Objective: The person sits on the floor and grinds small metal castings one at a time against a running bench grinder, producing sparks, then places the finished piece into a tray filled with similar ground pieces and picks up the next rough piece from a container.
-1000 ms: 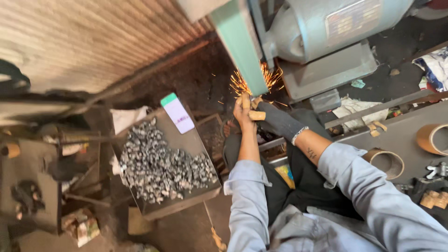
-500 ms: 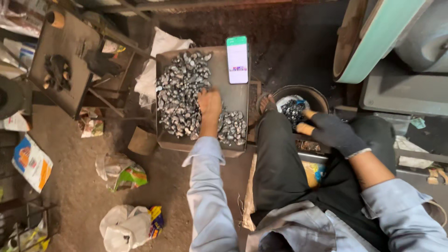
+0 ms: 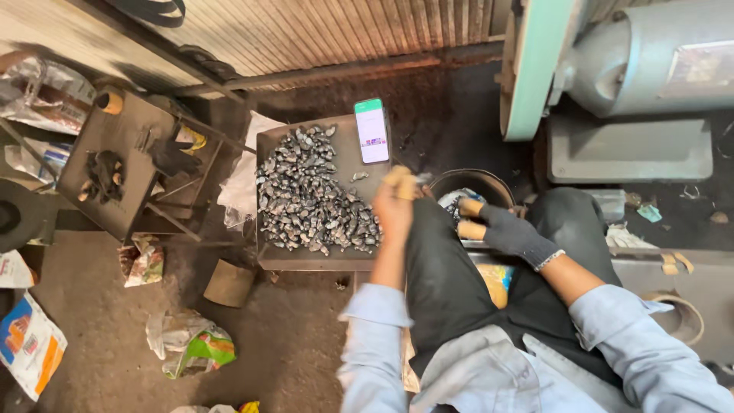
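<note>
My left hand [image 3: 397, 205] is blurred, raised at the right edge of a metal tray [image 3: 269, 258] heaped with several small dark metal pieces [image 3: 306, 200]. Its taped fingers pinch what looks like one small metal piece [image 3: 423, 178]. My right hand [image 3: 506, 231] wears a dark glove with tan fingertips. It hovers over my lap beside a round dark bucket [image 3: 480, 180], fingers spread, nothing seen in it. A phone [image 3: 372, 130] with a lit screen lies on the tray's far right corner.
A grey bench grinder [image 3: 642, 53] with a green guard [image 3: 535, 69] stands at the upper right. A small metal table [image 3: 115, 164] with gloves stands on the left. Crumpled bags [image 3: 191, 344] and packets litter the dirt floor. Tape rolls [image 3: 680, 313] lie on the right.
My left hand has lifted off the pile in the tray and moved right toward the bucket with a piece. My right hand drew back from the bucket toward my lap.
</note>
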{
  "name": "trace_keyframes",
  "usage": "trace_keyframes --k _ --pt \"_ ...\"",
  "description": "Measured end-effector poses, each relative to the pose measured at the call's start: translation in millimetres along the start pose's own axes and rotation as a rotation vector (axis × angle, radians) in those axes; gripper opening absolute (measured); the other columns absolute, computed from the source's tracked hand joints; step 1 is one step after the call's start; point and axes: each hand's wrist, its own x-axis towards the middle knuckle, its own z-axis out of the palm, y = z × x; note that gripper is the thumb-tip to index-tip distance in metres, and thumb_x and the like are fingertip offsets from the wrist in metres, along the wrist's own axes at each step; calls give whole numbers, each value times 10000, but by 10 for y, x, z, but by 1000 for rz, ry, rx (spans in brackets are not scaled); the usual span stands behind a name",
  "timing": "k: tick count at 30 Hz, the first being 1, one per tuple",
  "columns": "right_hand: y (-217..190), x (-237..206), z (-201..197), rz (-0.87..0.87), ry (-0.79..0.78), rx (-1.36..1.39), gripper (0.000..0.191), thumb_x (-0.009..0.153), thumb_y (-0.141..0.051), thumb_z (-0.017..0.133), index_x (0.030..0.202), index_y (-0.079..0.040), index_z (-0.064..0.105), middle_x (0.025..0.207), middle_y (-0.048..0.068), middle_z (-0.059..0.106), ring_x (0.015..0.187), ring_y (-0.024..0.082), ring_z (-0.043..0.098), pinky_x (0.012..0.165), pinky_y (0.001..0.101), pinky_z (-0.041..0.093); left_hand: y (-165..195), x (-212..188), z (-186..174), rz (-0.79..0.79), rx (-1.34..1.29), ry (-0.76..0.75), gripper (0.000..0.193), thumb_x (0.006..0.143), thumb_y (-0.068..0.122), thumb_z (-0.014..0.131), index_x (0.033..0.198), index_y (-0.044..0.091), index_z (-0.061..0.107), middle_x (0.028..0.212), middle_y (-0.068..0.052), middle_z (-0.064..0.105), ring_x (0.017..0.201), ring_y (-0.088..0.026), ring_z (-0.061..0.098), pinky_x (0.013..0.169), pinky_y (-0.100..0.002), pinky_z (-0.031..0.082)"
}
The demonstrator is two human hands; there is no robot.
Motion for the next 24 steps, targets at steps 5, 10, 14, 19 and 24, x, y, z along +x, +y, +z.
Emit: trace_keyframes --k 5,10,14,19,24 --pt "275 -200 -84 105 284 779 339 1077 -325 659 1282 -68 574 1132 62 596 1018 188 520 856 348 393 -222 -1046 1153 -815 -1015 -106 112 1060 115 673 1135 32 668 1028 -58 698 853 -157 680 755 -276 563" --pt "322 -535 -377 116 99 1204 240 974 -250 737 1102 -63 658 911 3 630 735 66 530 628 221 438 -266 -1276 1152 -870 -680 -581 134 999 171 669 1048 52 633 919 -52 669 781 -191 686 722 -343 586" --pt "125 -388 -608 108 82 1133 301 844 -272 708 1069 -82 647 879 33 713 700 130 665 569 270 526 -402 -796 1267 -752 -504 -834 287 1043 319 623 1029 32 632 858 -89 669 656 -194 634 599 -327 534" --pt "172 295 -879 51 346 773 276 895 -193 762 1126 -74 667 854 -14 657 692 69 543 552 242 414 -728 -221 1764 -905 -941 -536 181 1073 276 626 1146 113 652 921 14 663 712 -109 603 611 -273 502" --pt "435 596 -836 160 472 619 216 920 -201 762 1061 -47 707 873 1 683 779 54 603 670 236 503 -1062 -122 1891 -1108 -934 -268 248 1018 323 639 1202 164 691 994 46 730 626 9 541 522 -162 457"
